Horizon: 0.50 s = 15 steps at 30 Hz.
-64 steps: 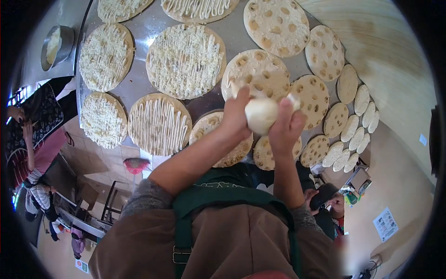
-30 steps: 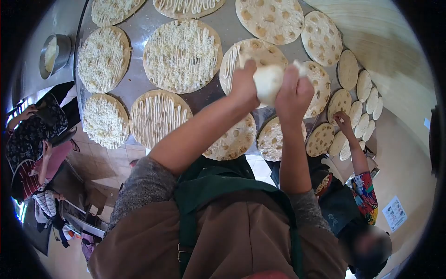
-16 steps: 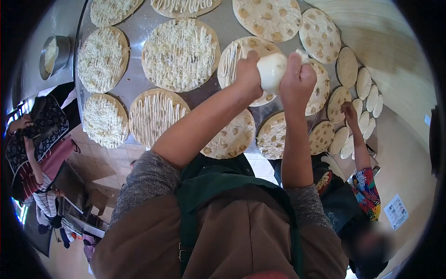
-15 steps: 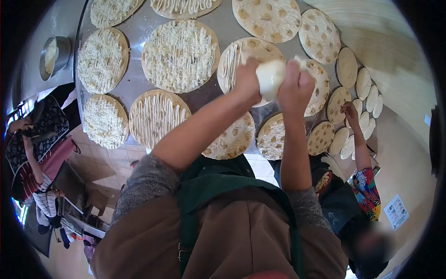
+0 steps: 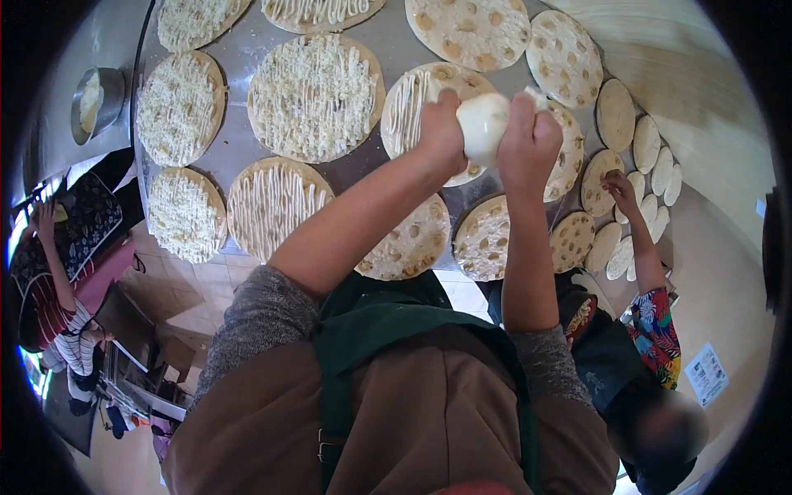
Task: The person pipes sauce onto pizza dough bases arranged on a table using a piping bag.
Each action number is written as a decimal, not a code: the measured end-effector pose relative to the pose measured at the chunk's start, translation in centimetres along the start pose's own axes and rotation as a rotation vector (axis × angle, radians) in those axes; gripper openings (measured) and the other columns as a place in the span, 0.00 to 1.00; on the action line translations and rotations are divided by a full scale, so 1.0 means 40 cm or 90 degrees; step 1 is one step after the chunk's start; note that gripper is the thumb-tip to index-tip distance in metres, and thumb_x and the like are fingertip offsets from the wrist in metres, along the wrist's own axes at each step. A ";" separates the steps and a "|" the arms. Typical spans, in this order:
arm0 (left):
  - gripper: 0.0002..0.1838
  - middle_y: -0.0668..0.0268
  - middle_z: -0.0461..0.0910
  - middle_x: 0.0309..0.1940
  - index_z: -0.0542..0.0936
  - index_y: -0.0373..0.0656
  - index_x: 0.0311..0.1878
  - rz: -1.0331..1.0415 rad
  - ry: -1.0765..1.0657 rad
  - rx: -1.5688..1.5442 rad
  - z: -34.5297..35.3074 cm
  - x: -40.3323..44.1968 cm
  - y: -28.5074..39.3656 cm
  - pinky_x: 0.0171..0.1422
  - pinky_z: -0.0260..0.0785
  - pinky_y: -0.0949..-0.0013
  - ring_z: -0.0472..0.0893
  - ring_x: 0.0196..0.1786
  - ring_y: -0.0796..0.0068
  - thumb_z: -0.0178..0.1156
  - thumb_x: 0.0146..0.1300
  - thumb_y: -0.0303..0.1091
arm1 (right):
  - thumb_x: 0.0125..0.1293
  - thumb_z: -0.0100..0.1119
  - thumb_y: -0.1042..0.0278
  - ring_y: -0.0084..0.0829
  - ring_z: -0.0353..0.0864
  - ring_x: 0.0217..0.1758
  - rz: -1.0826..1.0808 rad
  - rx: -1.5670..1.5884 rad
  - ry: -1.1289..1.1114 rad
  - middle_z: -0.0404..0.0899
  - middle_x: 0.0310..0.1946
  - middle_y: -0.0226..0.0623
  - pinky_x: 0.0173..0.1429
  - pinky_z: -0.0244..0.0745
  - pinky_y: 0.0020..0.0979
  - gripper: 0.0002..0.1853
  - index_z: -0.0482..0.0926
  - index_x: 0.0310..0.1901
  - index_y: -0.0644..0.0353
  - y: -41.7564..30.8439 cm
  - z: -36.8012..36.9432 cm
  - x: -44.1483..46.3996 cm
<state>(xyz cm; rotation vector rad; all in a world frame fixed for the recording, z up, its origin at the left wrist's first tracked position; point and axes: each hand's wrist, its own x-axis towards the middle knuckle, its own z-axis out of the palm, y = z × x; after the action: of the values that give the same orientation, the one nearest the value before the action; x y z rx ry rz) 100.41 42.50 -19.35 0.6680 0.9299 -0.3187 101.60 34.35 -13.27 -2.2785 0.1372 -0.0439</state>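
Note:
Between my two hands bulges a white piping bag (image 5: 483,128) full of pale cream. My left hand (image 5: 443,136) is closed around one end of it. Fingers of my right hand (image 5: 530,142) grip the other end, where a bit of the bag sticks out above the fist. Under the bag lies a round flatbread (image 5: 406,107) with white zigzag lines over its left part and bare brown-spotted dough on the right. Left of it is a flatbread (image 5: 316,99) covered with white shreds and lines. The bag's tip is hidden by my left hand.
Several spotted rounds sit on the metal table (image 5: 239,82), including one (image 5: 470,33) at the back and one (image 5: 404,243) near the front edge. A metal bowl (image 5: 112,103) of white shreds stands at far left. At right, a co-worker's hand (image 5: 620,191) hovers over smaller rounds.
Both my hands stay on the piping bag and have shifted only slightly, and the bag's bulge shows more clearly. At far left, another person's arms have moved.

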 end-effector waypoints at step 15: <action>0.16 0.56 0.75 0.24 0.71 0.33 0.34 0.006 -0.033 -0.076 0.032 0.047 -0.022 0.26 0.73 0.59 0.79 0.23 0.63 0.45 0.62 0.40 | 0.63 0.51 0.61 0.23 0.59 0.18 0.020 0.002 0.023 0.65 0.12 0.35 0.25 0.57 0.34 0.23 0.65 0.15 0.68 0.009 -0.018 0.022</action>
<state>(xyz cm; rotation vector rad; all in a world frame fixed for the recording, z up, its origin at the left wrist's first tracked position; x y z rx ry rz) 101.84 41.03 -20.70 0.5517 0.8892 -0.2678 102.39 33.46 -13.08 -2.2727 0.1916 -0.0691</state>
